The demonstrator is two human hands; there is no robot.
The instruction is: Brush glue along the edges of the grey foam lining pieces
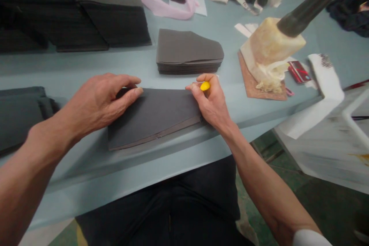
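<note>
We have the grey panel [155, 115] on the table [115, 177], long axis running from our left hand [109, 96] to our right hand [211, 102] — both at its far edge. Right fingers [212, 80] grip a yellow-ended tool [205, 86]; we can't tell whether left fingers [125, 80] pinch the panel.

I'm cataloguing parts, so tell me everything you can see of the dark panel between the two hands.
The panel is dark grey, matte and smooth, perhaps coated fabric or leatherette. It is wider at its left end and narrows to the right. A lighter, brownish-grey layer shows beneath its near edge, with a few pale specks there. It lies roughly flat on the table. The left hand touches its far left corner; the right hand is at its right end.
</note>
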